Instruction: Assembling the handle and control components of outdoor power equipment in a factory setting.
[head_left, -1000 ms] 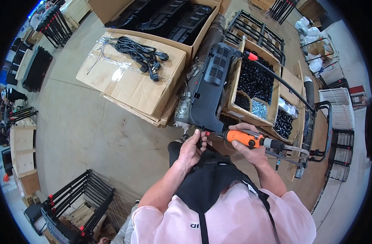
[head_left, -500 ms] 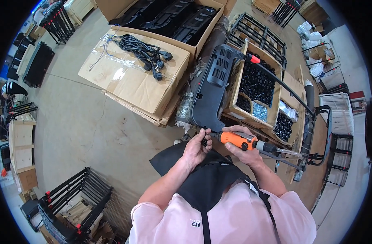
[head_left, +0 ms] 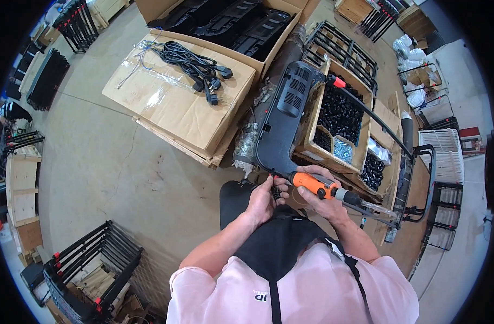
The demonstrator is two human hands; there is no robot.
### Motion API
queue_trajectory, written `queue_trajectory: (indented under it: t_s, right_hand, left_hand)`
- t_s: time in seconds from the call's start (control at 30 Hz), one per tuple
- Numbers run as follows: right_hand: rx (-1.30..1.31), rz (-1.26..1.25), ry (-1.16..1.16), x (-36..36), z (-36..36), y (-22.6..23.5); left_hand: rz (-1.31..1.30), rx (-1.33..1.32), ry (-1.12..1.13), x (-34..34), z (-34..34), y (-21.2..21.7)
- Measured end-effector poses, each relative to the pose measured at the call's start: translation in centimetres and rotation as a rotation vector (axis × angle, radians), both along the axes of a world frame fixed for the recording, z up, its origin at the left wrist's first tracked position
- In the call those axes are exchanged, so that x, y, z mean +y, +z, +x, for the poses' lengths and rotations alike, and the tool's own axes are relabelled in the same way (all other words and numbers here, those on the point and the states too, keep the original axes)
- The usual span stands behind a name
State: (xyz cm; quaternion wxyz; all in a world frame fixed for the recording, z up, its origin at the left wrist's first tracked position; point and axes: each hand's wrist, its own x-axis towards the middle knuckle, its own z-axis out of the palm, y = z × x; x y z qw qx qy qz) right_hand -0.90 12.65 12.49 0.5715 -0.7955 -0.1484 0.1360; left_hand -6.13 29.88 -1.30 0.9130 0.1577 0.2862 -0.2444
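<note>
Right hand is closed around an orange power screwdriver, centre of frame, with the tip pointing left toward the lower end of the black plastic panel. The hose or cord end of the tool trails off to the right. Left hand sits just left of the tip, its fingers pinched on something small and dark, likely a screw; too small to tell for sure. Both hands almost touch at the panel's bottom edge.

The panel runs from centre up toward upper centre and leans against a cardboard box of black parts at centre right. It is propped, not clamped.

Risks, as a judgement:
- The bit could slip off the small part and hit the left fingertips, because they are right at the tip.
- The panel could slide or tip off the box edge under push from the tool, since nothing visibly holds it.
- The small part could drop onto the lap or the floor and be lost against the black apron.
- The trailing line could snag on the black metal frame at right.

At upper left, a bundle of black cables lies on flat cardboard, well apart from both hands.
</note>
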Motion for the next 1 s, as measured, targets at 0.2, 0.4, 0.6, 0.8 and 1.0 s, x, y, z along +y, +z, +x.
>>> queue_trajectory:
  t_s: [0.2, 0.4, 0.6, 0.8, 1.0]
  right_hand:
    - [-0.029, -0.105, 0.017, 1.3, 0.9, -0.4]
    - [-0.066, -0.247, 0.077, 3.0, 1.4, -0.4]
    - [-0.037, -0.261, 0.130, 3.4, 1.9, -0.5]
    - [-0.056, -0.265, 0.140, 3.4, 1.9, -0.6]
    - [-0.122, -0.239, 0.098, 3.7, 1.8, -1.6]
  left_hand:
    - [0.125, -0.048, -0.074, 0.5, -0.5, 0.3]
    - [0.136, -0.178, -0.096, 1.2, -1.4, -2.0]
    - [0.125, -0.237, -0.126, 1.7, -1.1, -2.4]
    - [0.080, -0.145, -0.114, 2.5, -0.8, -0.2]
    - [0.136, -0.268, -0.145, 2.6, -1.1, -2.6]
